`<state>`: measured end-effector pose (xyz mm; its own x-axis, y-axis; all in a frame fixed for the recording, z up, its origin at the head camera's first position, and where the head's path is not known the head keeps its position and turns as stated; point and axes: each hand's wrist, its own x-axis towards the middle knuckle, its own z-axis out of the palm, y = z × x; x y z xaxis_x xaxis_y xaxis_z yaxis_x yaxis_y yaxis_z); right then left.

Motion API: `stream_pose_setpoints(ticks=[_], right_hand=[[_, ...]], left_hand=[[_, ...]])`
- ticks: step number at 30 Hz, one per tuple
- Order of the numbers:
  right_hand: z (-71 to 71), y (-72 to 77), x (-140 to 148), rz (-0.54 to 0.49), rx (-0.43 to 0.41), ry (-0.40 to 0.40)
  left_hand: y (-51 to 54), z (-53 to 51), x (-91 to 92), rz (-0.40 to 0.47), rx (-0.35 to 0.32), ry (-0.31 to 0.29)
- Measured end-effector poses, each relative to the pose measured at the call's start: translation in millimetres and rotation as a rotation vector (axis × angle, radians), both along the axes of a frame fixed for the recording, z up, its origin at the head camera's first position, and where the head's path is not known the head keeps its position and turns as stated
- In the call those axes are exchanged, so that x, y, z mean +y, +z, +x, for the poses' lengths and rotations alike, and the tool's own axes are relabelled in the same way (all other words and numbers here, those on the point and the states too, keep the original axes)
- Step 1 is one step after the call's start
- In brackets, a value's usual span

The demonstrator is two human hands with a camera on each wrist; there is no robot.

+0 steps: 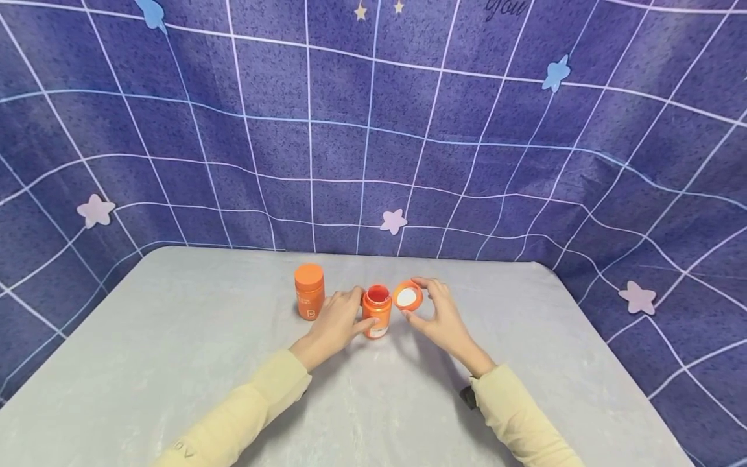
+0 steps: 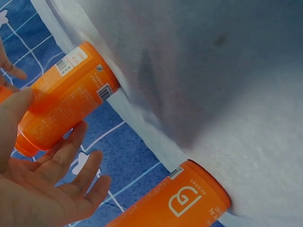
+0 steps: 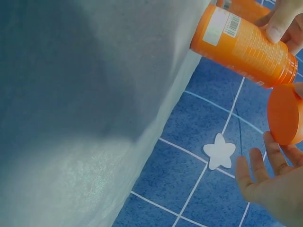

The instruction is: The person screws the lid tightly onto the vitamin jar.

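I see the left hand gripping the open bottle, upright on the worktop; right of that bottle, the right hand pinches a lid; left of it stands a capped bottle.

— What hangs behind the pale grey table?
— A blue-purple fabric backdrop, printed with pale grid lines and pastel stars; dark script reads "you" near the top; soft shadows cross the table.

The orange bottle stands open beside a lid.
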<state>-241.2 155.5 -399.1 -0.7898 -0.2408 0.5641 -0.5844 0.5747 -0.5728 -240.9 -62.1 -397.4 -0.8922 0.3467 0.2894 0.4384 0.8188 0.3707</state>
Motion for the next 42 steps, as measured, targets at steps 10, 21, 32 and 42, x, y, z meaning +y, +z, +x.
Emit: stream_pose_setpoints(ticks=[10, 21, 32, 42], right_hand=[[3.6, 2.4, -1.9, 0.008, 0.01, 0.029], [7.0, 4.2, -3.4, 0.032, 0.024, 0.048], [8.8, 5.9, -3.9, 0.034, 0.035, 0.069], [8.7, 5.3, -2.8, 0.007, 0.002, 0.082]], left_hand=[[0.3, 8.2, -4.2, -0.005, -0.004, -0.016], [3.5, 15.3, -8.1, 0.0, 0.017, -0.031], [2.9, 16.4, -9.3, -0.006, 0.017, -0.033], [-2.4, 14.6, -11.6, 0.096, -0.012, -0.055]])
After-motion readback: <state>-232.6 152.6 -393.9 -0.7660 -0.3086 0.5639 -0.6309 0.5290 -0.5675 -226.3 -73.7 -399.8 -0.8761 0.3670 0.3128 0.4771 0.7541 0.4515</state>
